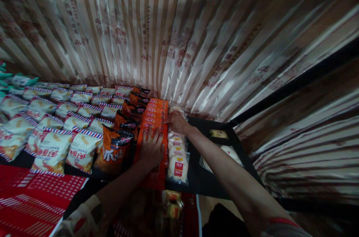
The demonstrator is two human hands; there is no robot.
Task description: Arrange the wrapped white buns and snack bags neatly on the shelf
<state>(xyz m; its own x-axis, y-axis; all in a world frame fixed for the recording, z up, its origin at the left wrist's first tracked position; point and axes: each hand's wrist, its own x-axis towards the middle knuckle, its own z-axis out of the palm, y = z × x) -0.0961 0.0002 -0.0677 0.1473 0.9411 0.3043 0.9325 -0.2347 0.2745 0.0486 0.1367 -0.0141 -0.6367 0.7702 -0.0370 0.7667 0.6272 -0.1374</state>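
Row of flat orange foil packets is running front to back down the middle of the black shelf. Left hand is lying palm-down on the near half of that row, fingers spread wide, gripping nothing. Right hand is touching the far end of the row, at its right edge; fingers are bending, can't tell whether they're gripping a packet.

Clear-wrapped pale buns with red-yellow labels are sitting in a line touching the row's right side. Dark orange-and-black crisp bags are standing just left of it. White snack bags with red-blue striped tops are filling the shelf further left. Two loose clear packets are lying well to the right. Striped beige curtain is hanging behind everything.
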